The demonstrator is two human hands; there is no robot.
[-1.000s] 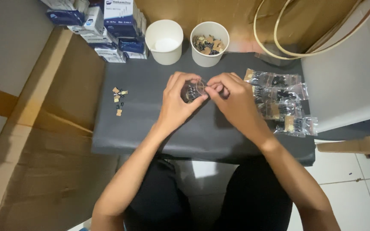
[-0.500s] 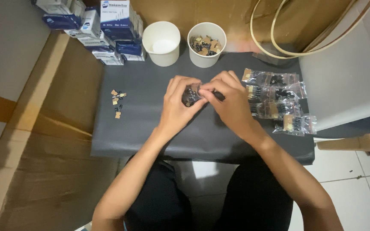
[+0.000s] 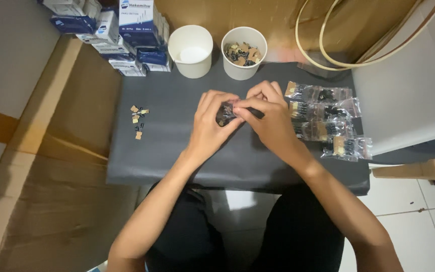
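Observation:
Over a dark grey mat (image 3: 177, 151), my left hand (image 3: 212, 123) cups a small bundle of black electronic parts (image 3: 223, 113). My right hand (image 3: 270, 118) meets it from the right, its fingertips pinching at the same bundle, with a dark sliver showing under its fingers. Several clear bags of similar parts (image 3: 325, 118) lie just right of my right hand. A few loose tan and black parts (image 3: 138, 120) sit on the mat to the left.
Two white cups stand at the back of the mat: one empty (image 3: 191, 50), one filled with small parts (image 3: 243, 53). Blue and white boxes (image 3: 122, 35) are stacked at the back left. A large cardboard box (image 3: 41, 166) lies left; a pale hose loop (image 3: 358, 45) back right.
Both hands stay together on the bundle, with only small finger shifts. The camera view has drifted slightly.

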